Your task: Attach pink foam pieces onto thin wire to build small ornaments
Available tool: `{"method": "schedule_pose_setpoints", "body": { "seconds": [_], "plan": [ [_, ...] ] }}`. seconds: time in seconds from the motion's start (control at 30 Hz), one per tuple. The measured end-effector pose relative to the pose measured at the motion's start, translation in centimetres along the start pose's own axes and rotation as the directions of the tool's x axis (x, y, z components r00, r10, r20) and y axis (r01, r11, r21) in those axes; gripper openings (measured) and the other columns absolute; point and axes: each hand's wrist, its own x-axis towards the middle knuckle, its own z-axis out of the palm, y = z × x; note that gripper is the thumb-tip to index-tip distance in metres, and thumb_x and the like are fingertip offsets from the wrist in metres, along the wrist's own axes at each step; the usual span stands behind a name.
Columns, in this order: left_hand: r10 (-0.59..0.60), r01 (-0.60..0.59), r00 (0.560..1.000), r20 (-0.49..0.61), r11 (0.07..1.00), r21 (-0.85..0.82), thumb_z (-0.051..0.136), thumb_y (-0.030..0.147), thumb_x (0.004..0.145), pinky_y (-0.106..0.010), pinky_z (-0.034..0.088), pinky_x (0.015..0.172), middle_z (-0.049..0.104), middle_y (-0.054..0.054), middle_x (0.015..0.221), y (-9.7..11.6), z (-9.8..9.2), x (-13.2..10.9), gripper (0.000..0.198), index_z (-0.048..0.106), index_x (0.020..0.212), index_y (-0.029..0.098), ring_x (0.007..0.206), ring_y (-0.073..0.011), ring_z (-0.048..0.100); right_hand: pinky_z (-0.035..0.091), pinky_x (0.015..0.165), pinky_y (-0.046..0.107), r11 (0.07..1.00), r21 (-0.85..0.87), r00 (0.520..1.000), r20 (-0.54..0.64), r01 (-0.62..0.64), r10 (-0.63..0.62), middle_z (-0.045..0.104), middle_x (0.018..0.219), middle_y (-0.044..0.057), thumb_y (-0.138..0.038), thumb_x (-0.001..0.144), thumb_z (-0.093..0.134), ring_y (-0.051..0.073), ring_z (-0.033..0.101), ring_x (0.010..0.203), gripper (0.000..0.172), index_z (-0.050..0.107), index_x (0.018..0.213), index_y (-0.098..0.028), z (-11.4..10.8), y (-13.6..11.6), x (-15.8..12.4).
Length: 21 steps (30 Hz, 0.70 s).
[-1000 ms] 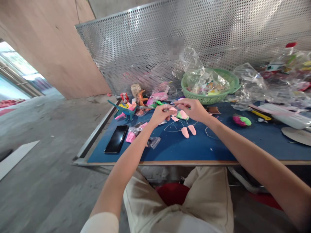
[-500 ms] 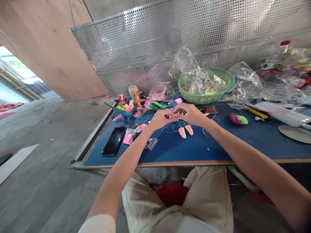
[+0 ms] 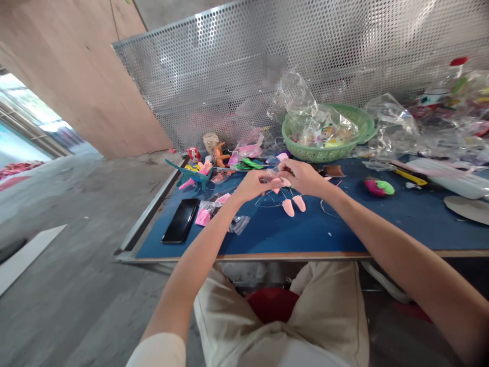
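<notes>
Over the blue tabletop [image 3: 267,239], my left hand [image 3: 252,186] and my right hand [image 3: 302,178] meet with fingers pinched together. A small pink clay piece [image 3: 276,189] shows between and just under the fingertips; its full shape is hidden by them. Below the hands are two flattened pink clay ovals, a left one [image 3: 288,207] and a right one [image 3: 299,203], each at the end of a thin wire. More thin wire [image 3: 263,205] curves beside them on the left.
To the left lie a black phone [image 3: 181,220], plastic-bagged pink clay [image 3: 204,216] and a teal clay figure [image 3: 195,176]. A green basket [image 3: 319,153] with bagged items stands behind. At right are a magenta-and-green clay lump [image 3: 379,187] and a yellow cutter [image 3: 410,177].
My fingers have shifted slightly at the pinch, and a pink piece now shows under them. The whole view has turned a little; the ovals stay below the hands.
</notes>
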Motion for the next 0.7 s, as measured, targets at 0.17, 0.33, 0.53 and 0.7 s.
{"method": "schedule_pose_setpoints", "body": {
  "seconds": [0.17,0.33,0.53,0.7],
  "plan": [
    [-0.08,0.089,0.994,0.07,0.986,-0.138,0.082,0.052,0.08,-0.024,0.048,0.057,0.074,-0.006,0.076,-0.5,0.0,0.2,0.036,0.079,0.087,0.017,0.061,-0.0106,0.06,0.038,0.068,0.031,0.998,0.044,0.999,-0.012,0.041,-0.04,0.065,0.084,0.003,-0.027,0.097,0.051,0.018,0.055,0.073,0.011,0.054,0.087,-0.023,0.4,0.2,0.0],
    [-0.138,0.109,0.987,-0.083,0.951,-0.288,0.086,0.048,0.077,-0.024,0.049,0.055,0.073,-0.006,0.076,-0.7,0.1,0.5,0.035,0.077,0.087,0.016,0.056,-0.0092,0.06,0.044,0.072,0.033,0.989,0.072,0.978,-0.176,0.126,-0.112,0.067,0.088,0.005,-0.03,0.101,0.051,0.019,0.056,0.074,0.014,0.06,0.093,-0.022,-0.1,0.3,-0.2],
    [-0.156,0.04,0.955,-0.253,0.911,-0.41,0.088,0.051,0.075,-0.022,0.048,0.051,0.075,-0.003,0.086,-1.5,-0.5,0.9,0.045,0.079,0.105,0.019,0.049,-0.0048,0.054,0.049,0.068,0.035,0.986,0.092,0.955,-0.278,0.137,-0.107,0.07,0.091,0.005,-0.042,0.099,0.062,0.018,0.058,0.072,0.024,0.071,0.111,-0.023,-0.5,0.1,-0.4],
    [-0.112,0.026,0.968,-0.225,0.936,-0.352,0.084,0.054,0.078,-0.021,0.05,0.05,0.073,-0.003,0.079,-0.9,0.0,0.7,0.041,0.076,0.092,0.016,0.051,-0.0059,0.056,0.051,0.07,0.036,0.986,0.131,0.956,-0.286,0.101,-0.059,0.076,0.098,0.008,-0.04,0.1,0.059,0.019,0.063,0.074,0.027,0.077,0.108,-0.023,-0.1,-0.4,-0.2]
  ]
}}
